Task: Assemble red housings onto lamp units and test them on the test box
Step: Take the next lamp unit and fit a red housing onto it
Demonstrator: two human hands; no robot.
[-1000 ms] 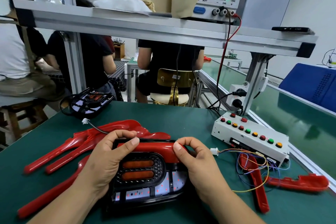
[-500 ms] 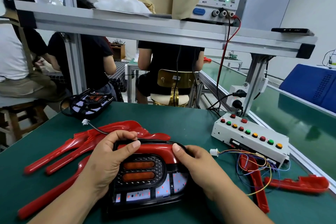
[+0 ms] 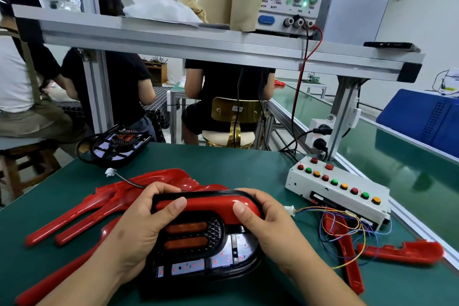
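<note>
Red housing, pinched by left hand and right hand at 12 o'clock on lamp unit, could be mis-seated by uneven pressure.

The sides of the lamp unit are hidden under the left hand and right hand, and their fingertips go out of sight behind its top edge. At 4 o'clock a loose red housing looks blurry. At 8 o'clock a long red housing is cut off by the bottom edge.
</note>
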